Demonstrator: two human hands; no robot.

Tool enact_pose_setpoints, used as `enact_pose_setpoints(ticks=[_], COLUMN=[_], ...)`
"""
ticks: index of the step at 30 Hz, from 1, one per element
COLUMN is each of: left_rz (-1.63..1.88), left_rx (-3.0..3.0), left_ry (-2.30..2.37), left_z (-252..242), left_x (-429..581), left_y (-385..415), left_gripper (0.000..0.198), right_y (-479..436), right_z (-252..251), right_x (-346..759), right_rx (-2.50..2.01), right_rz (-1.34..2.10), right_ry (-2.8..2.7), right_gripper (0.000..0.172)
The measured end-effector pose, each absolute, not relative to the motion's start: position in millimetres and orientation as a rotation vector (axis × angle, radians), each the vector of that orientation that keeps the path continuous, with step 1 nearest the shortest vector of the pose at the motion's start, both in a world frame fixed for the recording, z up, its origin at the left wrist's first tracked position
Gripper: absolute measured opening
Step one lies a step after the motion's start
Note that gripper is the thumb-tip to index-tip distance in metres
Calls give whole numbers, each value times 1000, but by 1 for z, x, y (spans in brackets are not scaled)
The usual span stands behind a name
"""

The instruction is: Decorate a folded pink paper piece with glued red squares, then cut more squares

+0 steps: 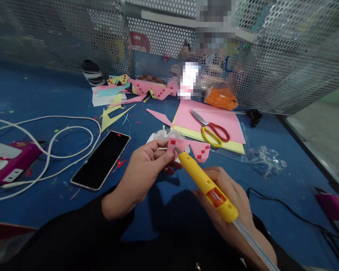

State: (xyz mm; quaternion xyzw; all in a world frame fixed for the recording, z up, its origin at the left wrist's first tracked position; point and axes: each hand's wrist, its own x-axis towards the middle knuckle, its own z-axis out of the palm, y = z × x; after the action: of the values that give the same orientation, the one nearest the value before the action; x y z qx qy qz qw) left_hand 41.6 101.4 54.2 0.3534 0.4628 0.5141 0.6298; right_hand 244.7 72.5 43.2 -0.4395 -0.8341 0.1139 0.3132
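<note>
Pinched between the thumb and fingers of my left hand (142, 169) is a pink paper cutout (196, 146) with small red squares stuck on it. My right hand (231, 195) is wrapped round a yellow glue gun (199, 177), its grip hidden by the palm. A clear glue stick (254, 241) runs out of the gun's back end. The metal nozzle points at the cutout's left part, close to my left thumb; whether it touches the paper I cannot tell. Crumpled white material (165, 134) lies behind my left hand.
Red-and-yellow-handled scissors (211, 128) lie on pink and yellow paper sheets (223, 113). A phone (101, 160), white cable (49, 150) and purple power strip (19, 158) are at left. Decorated paper strips (155, 90) lie by a perforated metal panel (161, 37). A black cord (285, 205) crosses the right.
</note>
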Motion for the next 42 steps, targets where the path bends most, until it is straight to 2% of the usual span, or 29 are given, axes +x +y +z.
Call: enact_pose_setpoints(ticks=[30, 42], left_rz=[1147, 1174], left_rx=[826, 810], left_ry=[1095, 1062], left_z=[57, 54], left_x=[42, 43], left_y=[100, 99], left_gripper=[27, 22], right_y=[70, 72], right_z=[43, 44], right_x=[244, 243], right_rx=[-1175, -1177], right_rz=[245, 187], right_ry=[-2193, -2206], right_gripper=[5, 8])
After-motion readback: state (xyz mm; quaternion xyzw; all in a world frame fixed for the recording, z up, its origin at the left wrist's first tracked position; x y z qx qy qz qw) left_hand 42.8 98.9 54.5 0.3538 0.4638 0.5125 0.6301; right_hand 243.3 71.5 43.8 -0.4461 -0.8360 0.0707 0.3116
